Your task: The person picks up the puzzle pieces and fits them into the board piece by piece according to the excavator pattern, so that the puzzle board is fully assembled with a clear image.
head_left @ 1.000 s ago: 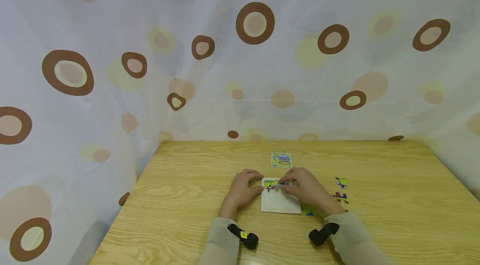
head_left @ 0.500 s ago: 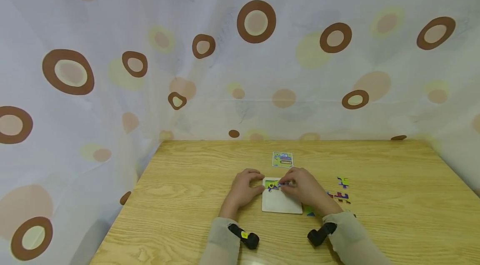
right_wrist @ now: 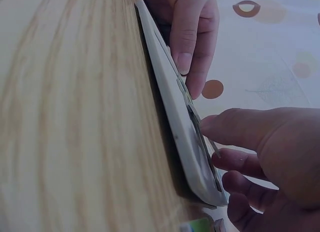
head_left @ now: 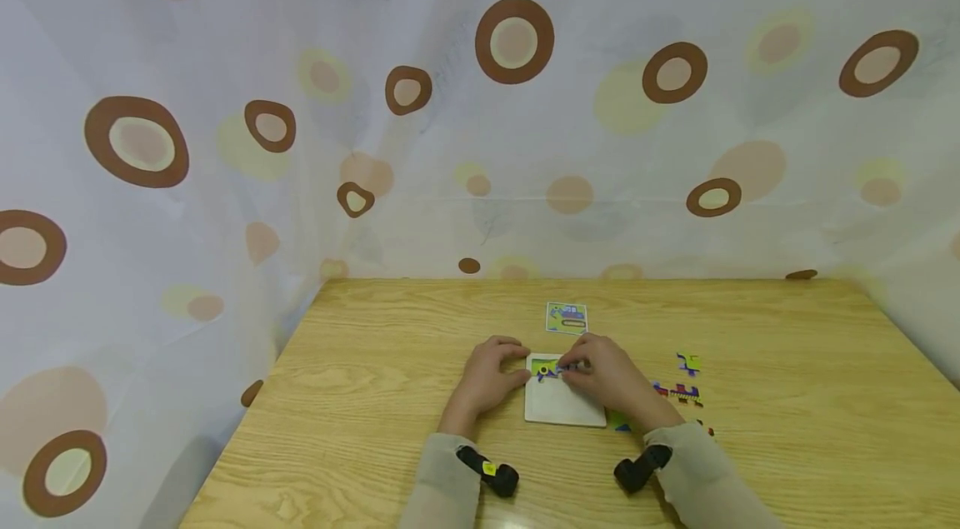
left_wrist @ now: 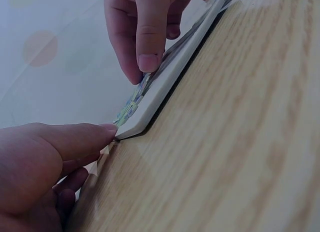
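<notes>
In the head view, a white puzzle tray [head_left: 564, 406] lies flat on the wooden table. Joined green, yellow and blue puzzle pieces [head_left: 543, 370] fill its upper left part. My left hand [head_left: 483, 379] holds the tray's left edge, index finger near the upper corner and thumb lower down. My right hand [head_left: 611, 375] is over the tray's upper right, pinching a puzzle piece [right_wrist: 214, 146] between thumb and index finger. That piece is mostly hidden by the fingers in the head view. From the left wrist, the left thumb [left_wrist: 95, 137] shows right at the tray's corner.
Beyond the tray lies a square picture card [head_left: 566, 317] of an excavator. Several loose pieces are to the right, among them a yellow-blue piece [head_left: 688, 363] and a red-purple piece [head_left: 685, 393]. A green piece [head_left: 622, 421] sits beside the tray, partly under the right forearm.
The yellow piece at the tray's upper left lies flatter than a second ago. Both hands keep nearly the same place at the tray; the head view has shifted slightly.
</notes>
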Demonstrator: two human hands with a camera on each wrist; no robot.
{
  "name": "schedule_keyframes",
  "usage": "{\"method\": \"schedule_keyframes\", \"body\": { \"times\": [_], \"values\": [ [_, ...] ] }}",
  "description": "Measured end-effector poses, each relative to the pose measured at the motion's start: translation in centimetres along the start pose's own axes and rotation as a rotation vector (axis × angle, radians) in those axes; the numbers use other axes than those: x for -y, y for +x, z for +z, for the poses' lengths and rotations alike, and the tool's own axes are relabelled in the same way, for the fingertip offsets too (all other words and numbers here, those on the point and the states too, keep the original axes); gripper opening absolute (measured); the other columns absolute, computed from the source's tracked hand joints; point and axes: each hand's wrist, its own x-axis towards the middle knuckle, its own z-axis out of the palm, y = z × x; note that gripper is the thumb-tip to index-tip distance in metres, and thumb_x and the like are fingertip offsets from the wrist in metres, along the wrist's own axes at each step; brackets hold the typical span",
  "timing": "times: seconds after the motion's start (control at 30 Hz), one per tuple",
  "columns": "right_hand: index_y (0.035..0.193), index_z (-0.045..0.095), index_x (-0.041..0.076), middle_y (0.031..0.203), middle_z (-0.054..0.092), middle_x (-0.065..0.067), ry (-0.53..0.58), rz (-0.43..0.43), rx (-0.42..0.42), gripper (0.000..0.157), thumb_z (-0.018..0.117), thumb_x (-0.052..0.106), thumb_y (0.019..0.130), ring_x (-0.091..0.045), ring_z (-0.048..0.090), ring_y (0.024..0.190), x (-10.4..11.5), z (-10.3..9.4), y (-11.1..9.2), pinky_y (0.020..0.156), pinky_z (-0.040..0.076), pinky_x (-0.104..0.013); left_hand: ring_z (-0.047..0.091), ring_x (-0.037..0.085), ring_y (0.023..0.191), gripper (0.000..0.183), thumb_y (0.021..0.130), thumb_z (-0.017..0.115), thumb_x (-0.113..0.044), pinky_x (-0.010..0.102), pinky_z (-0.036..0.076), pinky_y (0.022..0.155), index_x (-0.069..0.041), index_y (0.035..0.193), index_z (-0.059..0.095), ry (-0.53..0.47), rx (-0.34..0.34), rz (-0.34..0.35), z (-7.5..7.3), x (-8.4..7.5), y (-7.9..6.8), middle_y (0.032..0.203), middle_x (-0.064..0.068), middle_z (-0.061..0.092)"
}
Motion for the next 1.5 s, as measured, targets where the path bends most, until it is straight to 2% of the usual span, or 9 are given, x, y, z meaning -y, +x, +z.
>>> {"method": "schedule_keyframes", "body": {
  "times": [0.27,0.97,1.5],
  "values": [
    [0.099,0.078,0.011,0.095,0.059,0.001,0.034,0.011,-0.011,0.013,0.076,0.01,0.086,-0.012,0.052,0.078,0.0,0.0,-0.1,0.066,0.046,-0.03,0.045,0.029,0.129,0.032,0.092,0.07,-0.02,0.047,0.034,0.109,-0.012,0.123,0.07,-0.008,0.008,-0.026,-0.2,-0.3,-0.1,0.133,0.003,0.057],
    [0.101,0.078,0.009,0.089,0.059,0.003,0.023,0.023,0.001,0.014,0.073,0.006,0.088,-0.009,0.051,0.074,0.1,0.2,-0.2,0.063,0.046,-0.026,0.045,0.03,0.129,0.032,0.093,0.07,-0.019,0.047,0.035,0.109,-0.011,0.123,0.069,-0.017,0.013,-0.021,0.0,-0.3,0.0,0.133,0.003,0.056],
    [0.106,0.076,0.008,0.093,0.063,0.0,0.034,0.023,0.03,0.017,0.072,0.008,0.089,-0.013,0.049,0.073,0.6,-1.4,-0.7,0.059,0.043,-0.027,0.045,0.03,0.128,0.031,0.092,0.071,-0.018,0.048,0.034,0.108,-0.011,0.122,0.07,-0.03,0.005,-0.024,-0.2,-0.6,-0.2,0.132,0.004,0.057]
  ]
}}
